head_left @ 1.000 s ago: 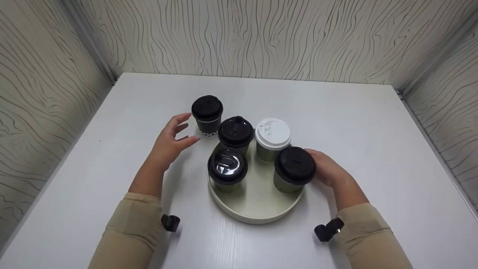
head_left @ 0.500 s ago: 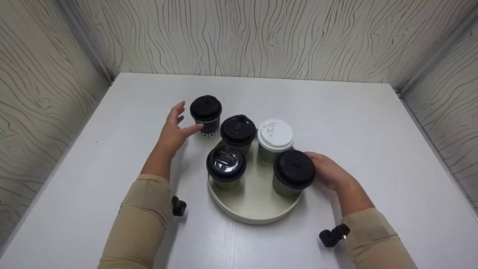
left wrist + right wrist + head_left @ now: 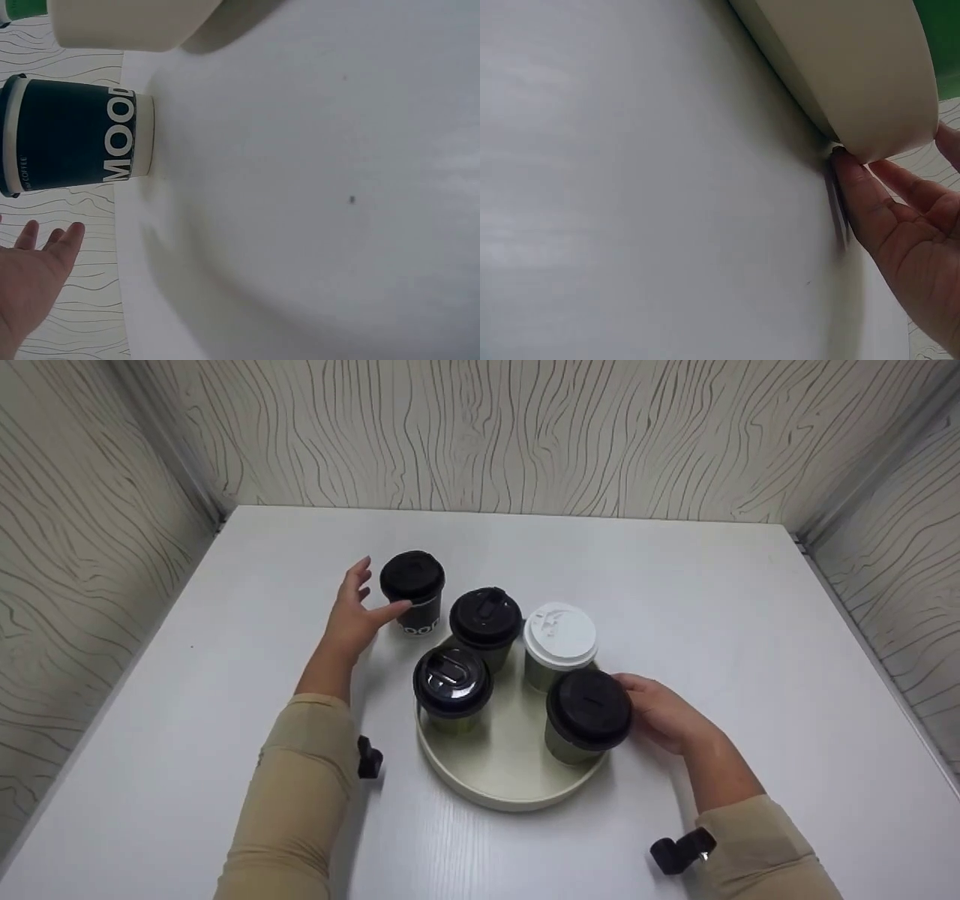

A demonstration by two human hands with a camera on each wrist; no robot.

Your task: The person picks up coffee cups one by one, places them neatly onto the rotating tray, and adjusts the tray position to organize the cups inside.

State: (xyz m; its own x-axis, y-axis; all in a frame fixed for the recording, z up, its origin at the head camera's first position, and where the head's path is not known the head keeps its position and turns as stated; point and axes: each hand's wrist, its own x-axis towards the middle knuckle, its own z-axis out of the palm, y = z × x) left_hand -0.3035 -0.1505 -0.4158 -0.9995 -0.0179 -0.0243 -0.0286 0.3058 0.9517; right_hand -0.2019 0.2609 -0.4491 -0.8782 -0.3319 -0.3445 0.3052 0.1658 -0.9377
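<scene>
— Toward the table's (image 3: 225, 607) far left, off the tray (image 3: 517, 787), stands the dark cup (image 3: 412, 594), upright. Which hand is nearer in the head view?

— The left hand (image 3: 352, 619): fingers spread, thumb about at the cup's side, cup just to its right. The right hand (image 3: 664, 712) lies at the tray's right rim.

— And the left wrist view?

— Fingers (image 3: 45, 251) straight, a gap to the cup (image 3: 75, 139).

— Right wrist?

— Relaxed fingers (image 3: 862, 195) touch the rim (image 3: 855, 82).
</scene>
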